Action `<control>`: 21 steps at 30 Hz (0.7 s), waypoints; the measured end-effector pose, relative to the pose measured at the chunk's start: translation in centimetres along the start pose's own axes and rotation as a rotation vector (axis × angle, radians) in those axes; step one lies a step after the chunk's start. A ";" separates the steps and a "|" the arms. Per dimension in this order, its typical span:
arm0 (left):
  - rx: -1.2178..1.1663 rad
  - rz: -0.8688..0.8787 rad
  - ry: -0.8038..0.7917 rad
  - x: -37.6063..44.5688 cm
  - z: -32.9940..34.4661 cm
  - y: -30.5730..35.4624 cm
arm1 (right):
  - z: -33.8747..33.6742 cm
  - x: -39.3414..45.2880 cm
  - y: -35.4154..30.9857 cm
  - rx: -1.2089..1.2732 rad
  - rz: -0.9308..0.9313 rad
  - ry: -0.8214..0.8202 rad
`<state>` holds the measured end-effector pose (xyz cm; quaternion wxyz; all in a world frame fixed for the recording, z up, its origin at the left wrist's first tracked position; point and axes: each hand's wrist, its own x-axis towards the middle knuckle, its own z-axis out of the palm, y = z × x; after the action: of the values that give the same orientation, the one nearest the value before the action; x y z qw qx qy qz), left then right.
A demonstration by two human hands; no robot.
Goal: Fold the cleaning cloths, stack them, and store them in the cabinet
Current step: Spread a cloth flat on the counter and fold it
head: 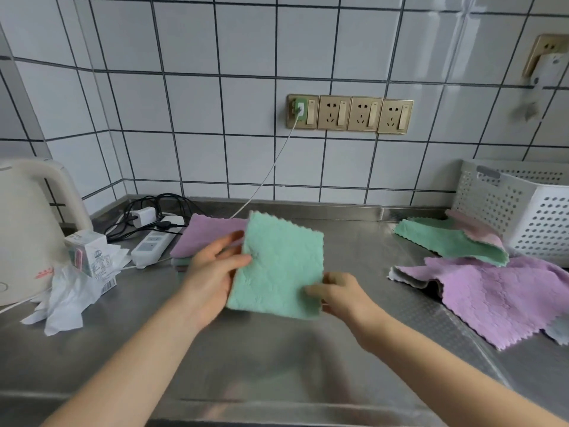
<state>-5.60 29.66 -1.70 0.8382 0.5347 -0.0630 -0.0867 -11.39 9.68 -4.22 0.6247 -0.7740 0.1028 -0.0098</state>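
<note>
I hold a folded green cloth point(278, 266) above the steel counter point(277, 359) with both hands; my left hand point(212, 272) grips its left edge, thumb on top and fingers point(229, 241) curled behind; my right hand point(341, 292) pinches its lower right corner, fingers closed on the fabric. The cloth is the landmark for what follows. Just behind it and to its left, partly hidden by it, sits a stack point(206, 238) of folded cloths, purple on top with a green layer showing beneath. Well to its right lie unfolded cloths: a green one point(446, 241) with a pink one point(480, 231) over it, and nearer me a purple one point(492, 297); beyond those stands a white perforated basket point(529, 211). Left of the cloth, past the stack, a power strip point(152, 245) lies by tangled cables; further left are a small carton point(89, 252), crumpled plastic point(70, 297) and a cream kettle point(27, 229).
</note>
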 end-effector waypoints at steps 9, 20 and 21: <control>0.237 0.244 0.283 10.3 -7.4 7.2 | 8.4 9.6 -9.0 0.321 -0.012 -0.094; 0.672 0.212 0.366 13.4 -11.7 3.0 | 11.5 14.0 -5.5 0.205 0.088 -0.045; 0.688 0.253 0.360 13.4 -11.5 3.1 | 11.4 14.0 -5.3 0.201 0.072 -0.031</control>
<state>10.04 38.30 -3.57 0.6121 0.7786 -0.0061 0.1382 4.72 19.32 -3.19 0.7007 -0.7032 0.1194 0.0145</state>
